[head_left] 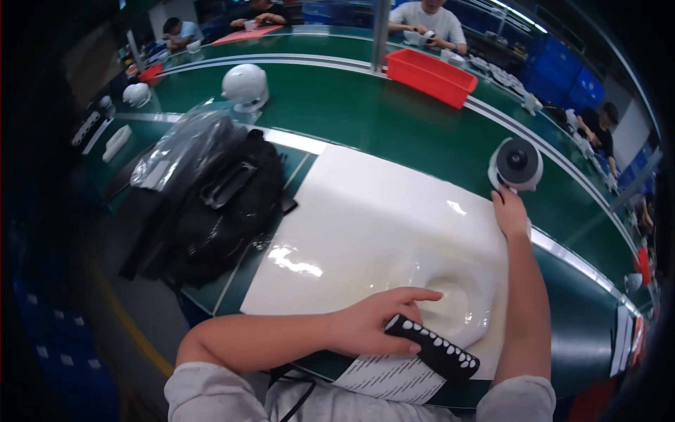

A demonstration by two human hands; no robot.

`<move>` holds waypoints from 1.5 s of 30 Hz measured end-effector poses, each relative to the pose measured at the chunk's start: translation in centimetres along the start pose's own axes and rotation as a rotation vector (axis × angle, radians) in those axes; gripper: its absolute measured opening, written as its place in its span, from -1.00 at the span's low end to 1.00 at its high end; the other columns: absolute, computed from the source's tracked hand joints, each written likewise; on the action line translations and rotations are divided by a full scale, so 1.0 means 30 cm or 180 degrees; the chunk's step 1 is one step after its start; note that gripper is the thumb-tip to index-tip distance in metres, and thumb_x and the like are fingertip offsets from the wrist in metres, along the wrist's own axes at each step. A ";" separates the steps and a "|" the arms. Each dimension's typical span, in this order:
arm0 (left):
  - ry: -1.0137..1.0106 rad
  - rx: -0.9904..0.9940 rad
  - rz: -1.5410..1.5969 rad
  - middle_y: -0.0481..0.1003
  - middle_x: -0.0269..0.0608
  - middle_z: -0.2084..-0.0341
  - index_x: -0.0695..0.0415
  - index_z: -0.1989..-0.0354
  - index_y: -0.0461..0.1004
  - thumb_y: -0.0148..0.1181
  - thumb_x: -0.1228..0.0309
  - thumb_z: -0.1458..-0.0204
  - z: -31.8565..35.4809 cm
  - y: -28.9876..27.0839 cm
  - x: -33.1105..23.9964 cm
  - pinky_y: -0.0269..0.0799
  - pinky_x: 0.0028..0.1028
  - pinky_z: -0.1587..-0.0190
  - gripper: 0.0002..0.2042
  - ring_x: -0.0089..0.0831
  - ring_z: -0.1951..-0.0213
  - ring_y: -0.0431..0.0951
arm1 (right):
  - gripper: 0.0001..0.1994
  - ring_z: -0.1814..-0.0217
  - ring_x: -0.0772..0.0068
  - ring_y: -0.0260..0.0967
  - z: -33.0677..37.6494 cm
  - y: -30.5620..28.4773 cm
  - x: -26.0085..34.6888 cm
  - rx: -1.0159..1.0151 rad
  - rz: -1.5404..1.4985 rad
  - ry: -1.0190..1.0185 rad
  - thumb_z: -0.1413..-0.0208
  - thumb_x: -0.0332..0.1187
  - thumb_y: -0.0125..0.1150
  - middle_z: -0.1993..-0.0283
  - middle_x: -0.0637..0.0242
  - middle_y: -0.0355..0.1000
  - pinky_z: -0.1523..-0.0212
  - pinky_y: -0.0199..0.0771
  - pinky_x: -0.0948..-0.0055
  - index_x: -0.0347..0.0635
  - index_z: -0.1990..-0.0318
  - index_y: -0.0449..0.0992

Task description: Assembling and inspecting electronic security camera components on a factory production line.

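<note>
My left hand (373, 325) is over the near part of a glossy white sheet (351, 211), index finger stretched out. Its thumb lies across a black strip with several white spots (439, 348), with the other fingers curled behind it. To the far right, my right hand (510, 214) reaches to a rounded white housing with a black disc on top (517, 165) and grips its near edge; some fingers are hidden beneath it. Under my left hand, a square-rimmed clear or white shape with a round hollow (453, 299) shows on the sheet.
To the left, a black bag (228, 204) lies beside crumpled clear plastic (186, 148). Another white rounded housing (245, 86) stands on the green belt (323, 91). Beyond it is a red bin (430, 77). Several people work along the far side.
</note>
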State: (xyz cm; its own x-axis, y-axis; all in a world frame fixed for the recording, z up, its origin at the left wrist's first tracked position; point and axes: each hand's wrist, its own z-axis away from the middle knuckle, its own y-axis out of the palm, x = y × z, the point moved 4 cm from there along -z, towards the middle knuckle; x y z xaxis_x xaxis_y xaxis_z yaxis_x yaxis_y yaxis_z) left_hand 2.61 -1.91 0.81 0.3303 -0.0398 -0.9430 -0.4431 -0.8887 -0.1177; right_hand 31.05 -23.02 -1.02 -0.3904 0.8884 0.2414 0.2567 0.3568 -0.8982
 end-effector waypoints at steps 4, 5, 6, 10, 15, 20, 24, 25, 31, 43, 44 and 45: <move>-0.0078 0.0010 -0.0073 0.20 -0.14 -0.02 0.20 0.36 0.45 0.23 0.53 0.26 0.002 -0.005 -0.023 0.24 -0.50 0.11 -0.79 -0.47 0.21 0.34 | -0.63 0.02 0.10 0.22 0.078 -0.049 0.047 -0.0144 -0.0089 0.0230 -0.02 -0.26 -0.06 0.09 0.08 0.32 -0.02 0.15 0.38 -0.24 0.04 0.29; -0.0067 0.0020 -0.0034 0.20 -0.14 -0.01 0.21 0.36 0.46 0.23 0.53 0.26 0.006 -0.002 -0.024 0.23 -0.50 0.10 -0.79 -0.48 0.21 0.34 | -0.63 0.02 0.10 0.22 0.114 -0.056 0.056 -0.0152 -0.0102 0.0213 -0.02 -0.26 -0.06 0.09 0.08 0.32 -0.02 0.15 0.38 -0.24 0.04 0.29; -0.0061 0.0017 -0.0049 0.20 -0.14 -0.01 0.21 0.36 0.46 0.23 0.53 0.26 0.010 0.001 -0.033 0.23 -0.50 0.10 -0.79 -0.48 0.21 0.34 | -0.67 0.05 0.16 0.24 0.159 -0.076 0.074 -0.0477 -0.0323 -0.0180 0.00 -0.29 -0.04 0.13 0.12 0.33 -0.01 0.17 0.39 -0.24 0.08 0.31; -0.0242 0.0045 -0.0124 0.24 -0.13 0.02 0.21 0.37 0.44 0.24 0.53 0.26 0.016 0.012 -0.015 0.22 -0.48 0.07 -0.79 -0.40 0.14 0.34 | -0.81 0.15 0.39 0.28 0.344 -0.116 0.101 -0.0356 -0.2070 -0.0092 0.06 -0.40 0.03 0.25 0.27 0.33 0.05 0.23 0.47 -0.22 0.25 0.36; -0.0011 0.0055 0.0112 0.34 -0.07 0.13 0.22 0.38 0.42 0.27 0.56 0.30 0.028 0.016 0.001 0.26 -0.44 0.09 -0.76 -0.28 0.11 0.36 | -0.87 0.26 0.45 0.31 0.515 -0.253 0.296 0.0756 -0.5971 0.1000 0.08 -0.46 0.04 0.32 0.26 0.31 0.22 0.34 0.56 -0.25 0.33 0.35; -0.0169 -0.0103 0.0128 0.43 -0.06 0.27 0.23 0.40 0.46 0.27 0.62 0.35 0.003 0.002 -0.033 0.29 -0.43 0.14 -0.75 -0.28 0.19 0.40 | -0.88 0.29 0.40 0.32 0.590 -0.262 0.428 0.2005 -0.6404 0.1181 0.03 -0.43 0.03 0.32 0.24 0.31 0.27 0.36 0.49 -0.24 0.32 0.35; -0.0206 0.0035 0.0014 0.42 -0.05 0.26 0.27 0.42 0.48 0.26 0.63 0.38 -0.009 0.007 -0.035 0.30 -0.42 0.18 -0.77 -0.29 0.23 0.41 | -0.92 0.27 0.40 0.28 0.599 -0.232 0.413 0.2101 -0.6560 0.1462 0.00 -0.43 0.01 0.31 0.27 0.30 0.23 0.30 0.44 -0.19 0.33 0.35; -0.0235 0.0033 0.0042 0.42 -0.05 0.26 0.27 0.42 0.48 0.26 0.63 0.38 -0.010 0.007 -0.036 0.30 -0.42 0.18 -0.77 -0.29 0.23 0.41 | -0.93 0.25 0.41 0.26 0.599 -0.233 0.410 0.2066 -0.6594 0.1382 -0.01 -0.43 0.00 0.30 0.29 0.30 0.21 0.27 0.43 -0.17 0.33 0.34; -0.0108 0.0051 0.0138 0.42 -0.06 0.26 0.25 0.41 0.47 0.25 0.62 0.37 -0.002 0.006 -0.032 0.28 -0.40 0.18 -0.76 -0.28 0.23 0.40 | -0.93 0.18 0.41 0.21 0.596 -0.212 0.417 0.2216 -0.6975 0.1280 -0.02 -0.45 -0.03 0.26 0.36 0.27 0.16 0.21 0.41 -0.09 0.31 0.32; -0.0258 0.0057 0.0160 0.43 -0.08 0.26 0.26 0.42 0.49 0.25 0.63 0.38 -0.008 0.000 -0.028 0.27 -0.42 0.16 -0.76 -0.29 0.23 0.40 | -0.90 0.17 0.40 0.19 0.588 -0.197 0.416 0.2350 -0.7050 0.1294 0.02 -0.47 -0.03 0.25 0.39 0.25 0.16 0.18 0.40 -0.04 0.32 0.30; -0.0259 0.0058 0.0161 0.43 -0.08 0.26 0.26 0.42 0.49 0.25 0.63 0.38 -0.008 -0.001 -0.028 0.27 -0.42 0.16 -0.76 -0.29 0.23 0.40 | -0.90 0.17 0.40 0.19 0.588 -0.196 0.417 0.2349 -0.7050 0.1296 0.02 -0.47 -0.03 0.25 0.39 0.25 0.16 0.18 0.40 -0.04 0.32 0.30; -0.0279 0.0073 0.0144 0.43 -0.08 0.26 0.26 0.42 0.49 0.26 0.63 0.39 -0.008 -0.002 -0.028 0.27 -0.42 0.16 -0.76 -0.29 0.23 0.40 | -0.90 0.16 0.41 0.19 0.588 -0.196 0.418 0.2347 -0.7045 0.1256 0.02 -0.46 -0.02 0.24 0.39 0.25 0.16 0.18 0.40 -0.04 0.32 0.30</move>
State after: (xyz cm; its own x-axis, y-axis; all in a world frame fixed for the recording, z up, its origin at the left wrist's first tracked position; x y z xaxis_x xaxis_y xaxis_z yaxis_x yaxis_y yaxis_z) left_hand 2.55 -1.94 1.68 0.2358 -0.0385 -0.9710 -0.4752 -0.8762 -0.0806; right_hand 9.06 -19.08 0.80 0.6135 -0.5103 0.6027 -0.4180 0.4376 0.7961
